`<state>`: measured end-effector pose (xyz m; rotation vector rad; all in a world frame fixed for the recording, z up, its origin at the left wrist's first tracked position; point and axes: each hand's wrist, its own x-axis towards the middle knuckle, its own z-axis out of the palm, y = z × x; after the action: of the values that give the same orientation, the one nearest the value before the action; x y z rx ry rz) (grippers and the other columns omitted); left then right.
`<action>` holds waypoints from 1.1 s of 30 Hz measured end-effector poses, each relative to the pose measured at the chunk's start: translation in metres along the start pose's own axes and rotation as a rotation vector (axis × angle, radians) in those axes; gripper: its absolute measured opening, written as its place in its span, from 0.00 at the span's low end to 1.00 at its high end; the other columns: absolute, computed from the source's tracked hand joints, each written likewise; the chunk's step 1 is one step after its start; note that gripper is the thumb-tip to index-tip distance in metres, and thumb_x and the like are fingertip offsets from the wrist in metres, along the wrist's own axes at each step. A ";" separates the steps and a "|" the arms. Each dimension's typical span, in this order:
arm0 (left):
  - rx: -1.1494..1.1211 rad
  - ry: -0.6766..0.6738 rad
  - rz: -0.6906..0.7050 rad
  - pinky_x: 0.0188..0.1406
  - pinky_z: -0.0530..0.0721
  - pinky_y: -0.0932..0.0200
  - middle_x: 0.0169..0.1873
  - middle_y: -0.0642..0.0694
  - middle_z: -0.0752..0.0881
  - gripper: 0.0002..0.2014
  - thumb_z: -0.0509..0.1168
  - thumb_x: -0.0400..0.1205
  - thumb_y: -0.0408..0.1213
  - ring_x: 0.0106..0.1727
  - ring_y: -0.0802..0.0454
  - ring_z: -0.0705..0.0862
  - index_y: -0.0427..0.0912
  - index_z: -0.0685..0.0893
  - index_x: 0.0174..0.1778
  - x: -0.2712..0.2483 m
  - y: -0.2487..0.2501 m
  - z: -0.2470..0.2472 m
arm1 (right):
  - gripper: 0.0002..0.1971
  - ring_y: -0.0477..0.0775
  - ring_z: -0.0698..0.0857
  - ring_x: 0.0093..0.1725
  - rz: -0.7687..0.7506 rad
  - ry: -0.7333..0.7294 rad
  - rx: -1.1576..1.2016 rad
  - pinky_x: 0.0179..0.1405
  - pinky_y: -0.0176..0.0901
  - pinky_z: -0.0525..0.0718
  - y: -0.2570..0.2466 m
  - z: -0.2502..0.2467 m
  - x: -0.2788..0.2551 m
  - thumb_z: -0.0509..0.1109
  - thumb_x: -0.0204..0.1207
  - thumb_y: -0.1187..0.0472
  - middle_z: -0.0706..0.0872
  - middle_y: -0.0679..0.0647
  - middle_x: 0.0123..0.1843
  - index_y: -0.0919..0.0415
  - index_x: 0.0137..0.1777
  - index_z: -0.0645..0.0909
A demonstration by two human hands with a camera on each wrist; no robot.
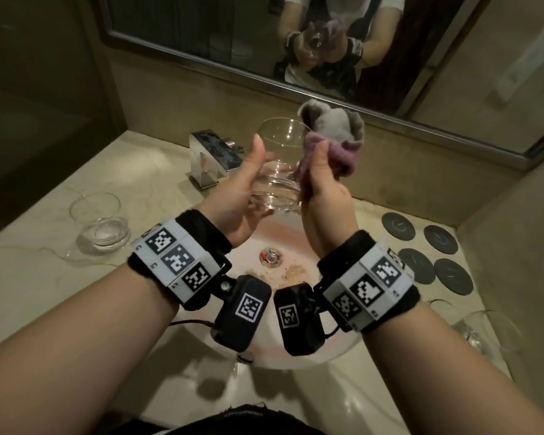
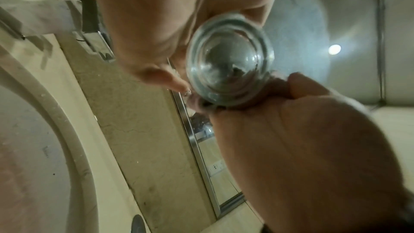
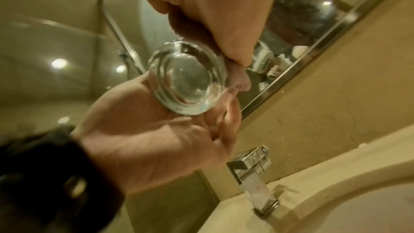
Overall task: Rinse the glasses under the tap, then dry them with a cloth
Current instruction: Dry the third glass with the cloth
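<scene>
A clear stemless glass is held above the sink, its rim tilted away from me. My left hand grips its lower body, thumb up along the left side. My right hand pinches a grey and purple cloth against the glass's right side. Both wrist views look at the thick round base of the glass, with the left hand cupping it from below and the right hand beside it.
A second glass stands on the marble counter at the left, another glass at the right edge. The square chrome tap sits behind the round basin. Several dark coasters lie to the right. A mirror covers the wall.
</scene>
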<state>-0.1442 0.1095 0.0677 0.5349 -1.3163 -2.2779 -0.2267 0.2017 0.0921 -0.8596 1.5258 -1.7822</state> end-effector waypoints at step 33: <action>0.574 0.198 0.263 0.54 0.84 0.40 0.55 0.46 0.82 0.20 0.46 0.84 0.58 0.57 0.44 0.84 0.52 0.65 0.67 0.010 0.024 0.005 | 0.41 0.54 0.80 0.68 0.067 0.030 -0.045 0.71 0.54 0.76 -0.008 0.009 -0.002 0.57 0.67 0.24 0.82 0.58 0.66 0.55 0.69 0.73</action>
<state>-0.1504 0.0972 0.0903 0.7015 -1.8139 -1.5795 -0.2185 0.1992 0.1004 -0.7977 1.6011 -1.7258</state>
